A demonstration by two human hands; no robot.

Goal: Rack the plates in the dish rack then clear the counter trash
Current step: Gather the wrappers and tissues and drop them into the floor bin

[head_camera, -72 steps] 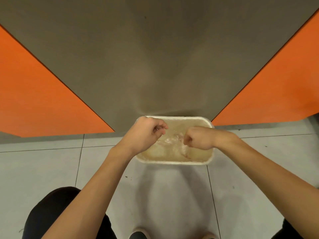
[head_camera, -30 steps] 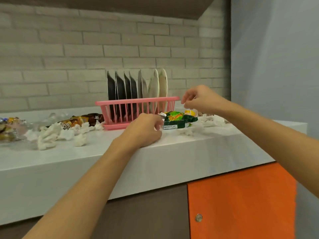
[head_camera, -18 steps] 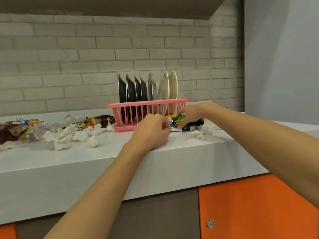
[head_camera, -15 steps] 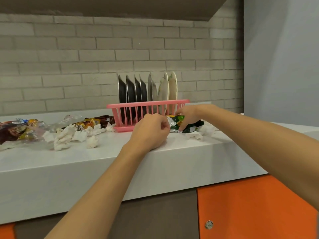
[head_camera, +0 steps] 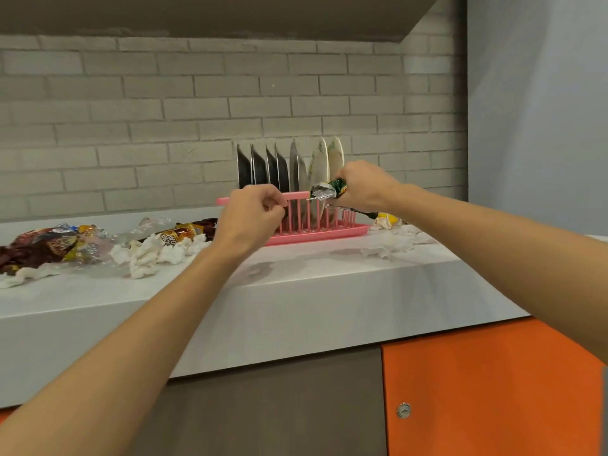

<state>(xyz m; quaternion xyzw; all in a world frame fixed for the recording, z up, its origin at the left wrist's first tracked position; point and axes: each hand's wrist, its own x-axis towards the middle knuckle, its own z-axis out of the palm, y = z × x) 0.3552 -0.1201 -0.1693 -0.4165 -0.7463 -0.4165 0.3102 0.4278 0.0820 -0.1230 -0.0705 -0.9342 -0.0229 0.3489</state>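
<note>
Pink plastic dish rack point(head_camera: 316, 231) stands at the back of the white counter point(head_camera: 296, 284) in the head view, the plates point(head_camera: 260, 169) all upright in its slots, so the racking looks done. The right hand point(head_camera: 365, 189) is clamped round the green wrapper point(head_camera: 329, 189) and holds it in the air before the rack; half a second ago both lay low on the counter. The left hand point(head_camera: 250, 215) has risen too, fingers curled, and I cannot tell whether it holds anything. Crumpled tissues point(head_camera: 148, 255) and brown snack wrappers point(head_camera: 42, 245) lie left of the rack, with more tissues on its right, so much trash remains.
</note>
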